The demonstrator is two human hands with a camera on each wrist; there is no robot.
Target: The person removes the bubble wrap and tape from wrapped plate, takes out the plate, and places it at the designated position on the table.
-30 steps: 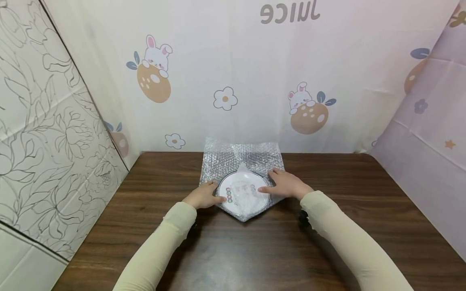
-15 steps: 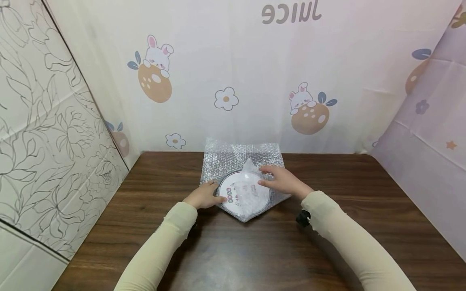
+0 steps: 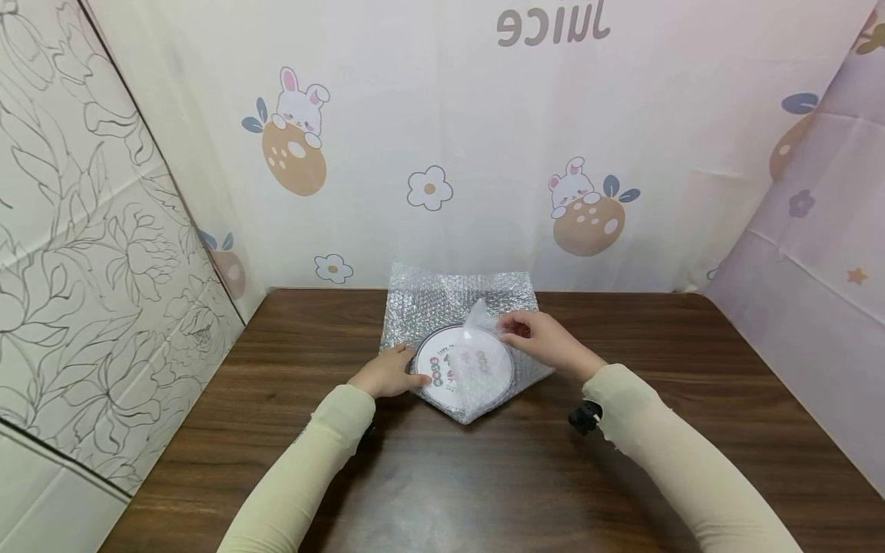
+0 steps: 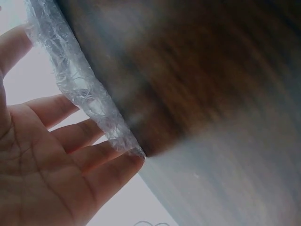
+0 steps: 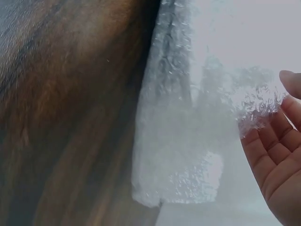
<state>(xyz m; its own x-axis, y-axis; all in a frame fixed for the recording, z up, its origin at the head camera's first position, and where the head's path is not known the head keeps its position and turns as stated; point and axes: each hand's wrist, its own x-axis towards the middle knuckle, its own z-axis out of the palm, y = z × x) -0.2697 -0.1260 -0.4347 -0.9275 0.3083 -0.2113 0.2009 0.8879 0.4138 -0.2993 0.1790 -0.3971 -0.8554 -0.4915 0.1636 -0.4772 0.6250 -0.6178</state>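
Note:
A round white plate-like disc [image 3: 437, 388] with a dark rim and small coloured print lies on bubble wrap [image 3: 418, 303] near the table's far side. One clear flap is folded over its right half. My left hand [image 3: 387, 372] rests at the disc's left edge, thumb over the rim. In the left wrist view, its fairly straight, spread fingers touch the bubble wrap's edge [image 4: 84, 87]. At the upper right of the disc, my right hand [image 3: 542, 338] pinches the flap's corner between thumb and fingers. The right wrist view shows that hand [image 5: 277, 160] on the crinkled bubble wrap [image 5: 256, 106].
The brown wooden table [image 3: 456, 484] stretches in front of and beside the wrap. A printed curtain [image 3: 484, 115] hangs behind the table's back edge. On the left stands a white panel with flower line drawings [image 3: 138, 253]. Small black wrist gear [image 3: 585, 416] sits under the right sleeve.
My right hand has left the disc's right edge and gripped the flap's corner, drawing it slightly up and right. More print shows on the disc's left. The left hand stays in place.

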